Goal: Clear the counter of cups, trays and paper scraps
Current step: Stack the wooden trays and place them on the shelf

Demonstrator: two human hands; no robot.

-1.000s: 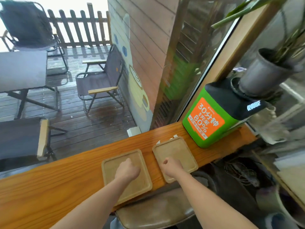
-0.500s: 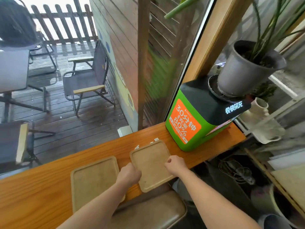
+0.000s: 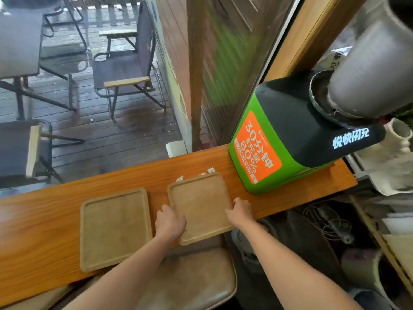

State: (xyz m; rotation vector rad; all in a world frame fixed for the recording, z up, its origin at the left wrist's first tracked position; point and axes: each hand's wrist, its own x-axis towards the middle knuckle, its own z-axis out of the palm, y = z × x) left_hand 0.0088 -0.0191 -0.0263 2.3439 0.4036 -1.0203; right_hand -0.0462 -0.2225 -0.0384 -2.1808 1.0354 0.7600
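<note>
Green charging box (image 3: 288,139) reads "30", "80%". Wooden right tray (image 3: 199,202), nothing inside, gripped at its edges by left hand (image 3: 171,222) and right hand (image 3: 240,212); left tray (image 3: 114,227) likewise bare.

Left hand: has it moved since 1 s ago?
Yes. The left hand left the left tray and went right, toward the green box, and now grips the right tray's left edge.

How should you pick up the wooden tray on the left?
Take the left flat square wooden tray by its raised rim at the near edge, coming from the stool side. That edge juts past the orange-brown wooden counter, so fingers could likely slip underneath there. Elsewhere it lies flat, leaving little to hook.
</note>
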